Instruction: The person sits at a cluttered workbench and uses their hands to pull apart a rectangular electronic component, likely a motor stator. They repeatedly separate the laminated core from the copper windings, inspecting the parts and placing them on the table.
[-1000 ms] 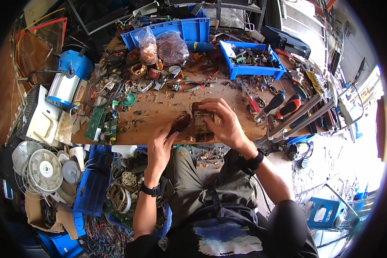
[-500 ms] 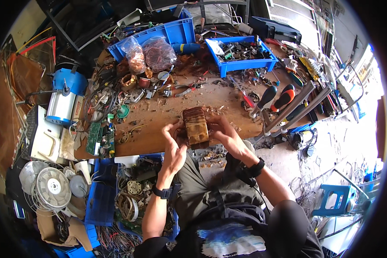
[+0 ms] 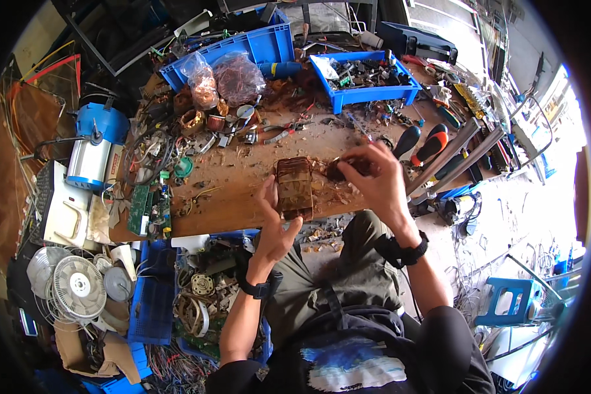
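A boxy wire coil, with dark copper-coloured windings at its top and yellowed wrapping round its body, stands at the front edge of the wooden bench. My left hand grips its left side and lower end, thumb below and fingers along the side. Right of the coil, my right hand is bent over the bench with thumb and fingers drawn together. A dark reddish-brown piece shows at those fingertips, partly hidden and too blurred to name. Both wrists wear black bands.
Scraps litter the wooden bench. Screwdrivers and two metal bars lie at the right. Farther back are a blue tray of small parts and bagged copper wire. A green circuit board lies left; blue crates stand below.
My right hand has left the coil's side and moved right and away from me, to the dark piece on the bench. My left hand keeps the coil, which has shifted slightly left.
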`<state>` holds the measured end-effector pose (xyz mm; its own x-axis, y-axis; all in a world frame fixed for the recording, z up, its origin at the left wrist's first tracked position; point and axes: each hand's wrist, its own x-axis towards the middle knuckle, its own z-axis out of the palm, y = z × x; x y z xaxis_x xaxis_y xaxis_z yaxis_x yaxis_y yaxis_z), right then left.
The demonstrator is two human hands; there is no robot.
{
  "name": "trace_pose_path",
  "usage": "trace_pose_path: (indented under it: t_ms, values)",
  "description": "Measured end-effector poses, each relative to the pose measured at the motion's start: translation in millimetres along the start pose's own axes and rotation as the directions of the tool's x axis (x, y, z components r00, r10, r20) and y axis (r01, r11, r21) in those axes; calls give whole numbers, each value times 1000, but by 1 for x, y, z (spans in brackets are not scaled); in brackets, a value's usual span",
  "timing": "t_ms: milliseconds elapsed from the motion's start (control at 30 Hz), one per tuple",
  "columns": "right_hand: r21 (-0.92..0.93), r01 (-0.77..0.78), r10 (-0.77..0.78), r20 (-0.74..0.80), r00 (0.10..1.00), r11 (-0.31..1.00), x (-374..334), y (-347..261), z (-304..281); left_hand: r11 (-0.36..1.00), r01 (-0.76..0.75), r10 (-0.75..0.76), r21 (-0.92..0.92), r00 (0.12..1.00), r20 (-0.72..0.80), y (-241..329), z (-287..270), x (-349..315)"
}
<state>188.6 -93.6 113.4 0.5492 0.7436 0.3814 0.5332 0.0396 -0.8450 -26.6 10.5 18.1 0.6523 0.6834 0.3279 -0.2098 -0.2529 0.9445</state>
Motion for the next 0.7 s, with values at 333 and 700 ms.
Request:
trace_pose_path:
  t_ms: [333, 700]
  values:
    - [182, 335, -349, 56, 935, 925, 17, -61, 47, 662, -423, 556, 619, 831, -27, 17, -10, 11]
    - [272, 154, -236, 302, 924, 950, 20, -26, 88, 926, -121, 144, 359, 989, -38, 43, -67, 2]
